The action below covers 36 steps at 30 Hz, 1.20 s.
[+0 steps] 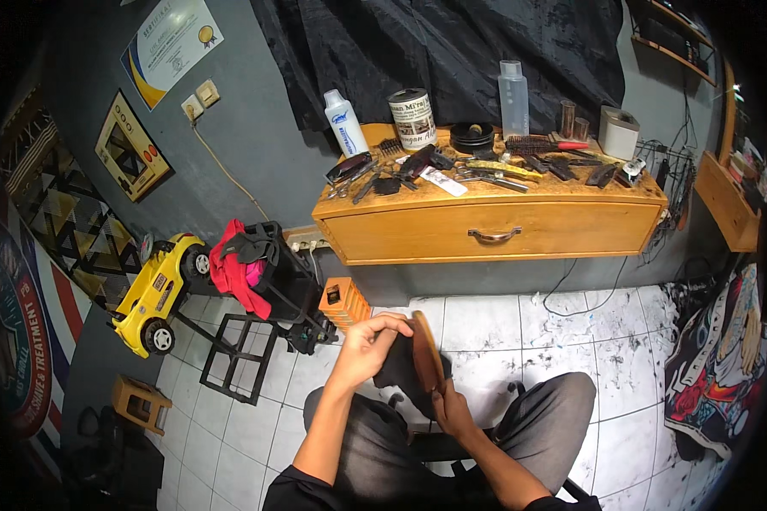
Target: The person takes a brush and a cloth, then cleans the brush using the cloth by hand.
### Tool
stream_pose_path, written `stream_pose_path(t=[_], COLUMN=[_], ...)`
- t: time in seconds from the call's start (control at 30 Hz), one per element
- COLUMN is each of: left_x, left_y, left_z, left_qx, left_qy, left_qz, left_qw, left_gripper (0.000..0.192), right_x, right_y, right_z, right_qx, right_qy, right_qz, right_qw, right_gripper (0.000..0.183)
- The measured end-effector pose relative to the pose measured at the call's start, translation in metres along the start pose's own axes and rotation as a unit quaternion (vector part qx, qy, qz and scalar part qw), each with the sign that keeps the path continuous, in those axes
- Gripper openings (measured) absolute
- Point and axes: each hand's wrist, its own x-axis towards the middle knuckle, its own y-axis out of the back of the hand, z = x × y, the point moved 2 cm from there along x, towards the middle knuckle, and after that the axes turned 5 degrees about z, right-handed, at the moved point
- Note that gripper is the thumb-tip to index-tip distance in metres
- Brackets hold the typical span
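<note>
A long brown piece (426,361) with a tan edge stands steeply tilted between my hands, above my lap. Its exact kind is unclear. Black, cloth-like material (399,373) lies against its left side; whether the two are joined cannot be told. My right hand (452,409) grips the lower end of the brown piece, thumb on its face. My left hand (374,348) is bent at the upper end, with curled fingertips at the top of the black material and beside the brown piece. Whether those fingers pinch anything is hidden.
Ahead, a wooden drawer cabinet (422,231) holds hair clippers, combs, scissors, bottles and a tin can (413,121). To the left are a yellow toy car (160,287), a black bin (294,281) with red cloth, an orange box (344,303) and a small stool (139,402).
</note>
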Motion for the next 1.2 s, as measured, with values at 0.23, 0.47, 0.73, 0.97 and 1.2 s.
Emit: stream_pose_path(t=[0.23,0.47,0.73,0.97,1.2], left_x=[0.0,-0.013,-0.009,0.012,-0.002], left_y=[0.016,-0.005,-0.018,0.018,0.012], left_z=[0.017,-0.007,-0.005,0.027,-0.076], left_qx=[-0.15,-0.034,-0.028,-0.258,-0.118], left_qy=[0.002,0.088,0.052,0.031,0.246], left_qz=[0.13,0.041,0.04,0.204,0.178], left_qw=[0.98,0.995,0.997,0.944,0.945], left_gripper=[0.021,0.035,0.039,0.039,0.059], right_x=[-0.013,0.025,-0.002,-0.04,-0.04], right_y=[0.008,0.028,0.002,-0.008,-0.007], right_z=[0.093,0.02,-0.016,0.131,0.171], right_qx=[-0.339,-0.059,-0.023,-0.373,-0.336], right_qy=[-0.231,-0.136,-0.022,-0.257,-0.408], right_qz=[-0.157,0.141,-0.001,-0.313,-0.187], right_qw=[0.899,0.979,0.999,0.835,0.828], right_gripper=[0.039,0.031,0.025,0.038,0.045])
